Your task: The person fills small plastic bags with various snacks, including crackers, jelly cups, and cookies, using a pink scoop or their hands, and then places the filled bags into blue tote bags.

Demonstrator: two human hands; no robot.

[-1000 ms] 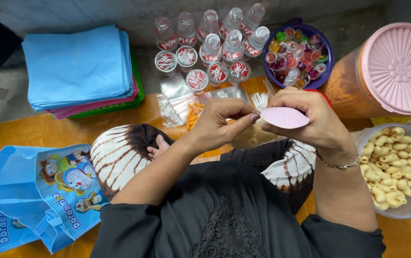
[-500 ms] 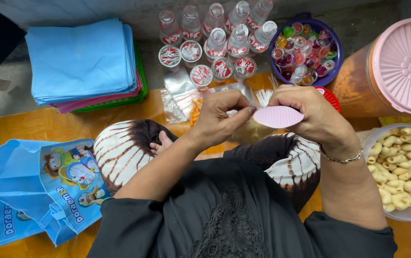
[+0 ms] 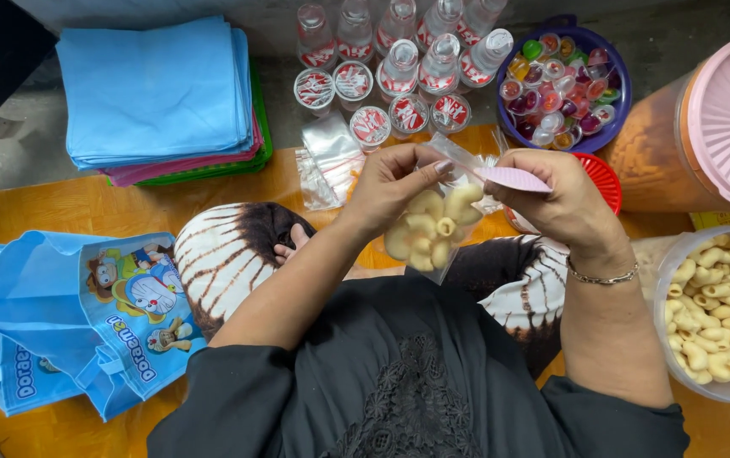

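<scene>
Snack bag: a small clear plastic bag [image 3: 433,233] part-filled with pale curled crackers, held up over the person's lap, between both hands
Left hand: the left hand [image 3: 394,187] has its grip pinched together on the bag's upper edge, thumb against fingertips
Right hand: the right hand [image 3: 564,203] has its grip clamped on a pink scoop [image 3: 513,178] that lies flat just above the bag's mouth; a thin bracelet [image 3: 602,277] circles the wrist
Cracker tub: a clear tub [image 3: 679,356] of the same pale crackers sits at the right edge, just beside the right forearm
Red lid: a red ribbed lid [image 3: 606,178] shows behind the right hand
Big jar: a large orange jar [image 3: 653,153] with a pink lid lies at the far right
Jelly bowl: a purple bowl [image 3: 623,85] holds small coloured jelly cups
Water cups: sealed clear cups and small bottles [image 3: 399,59] stand in rows beyond the hands
Spare bags: a loose heap of empty clear bags [image 3: 327,161] lies near the cups
Cloth stack: folded blue bags [image 3: 157,89] are piled on the left, over pink and green ones
Cartoon bags: blue printed bags [image 3: 68,314] lie on the orange mat [image 3: 59,208] by the left knee
</scene>
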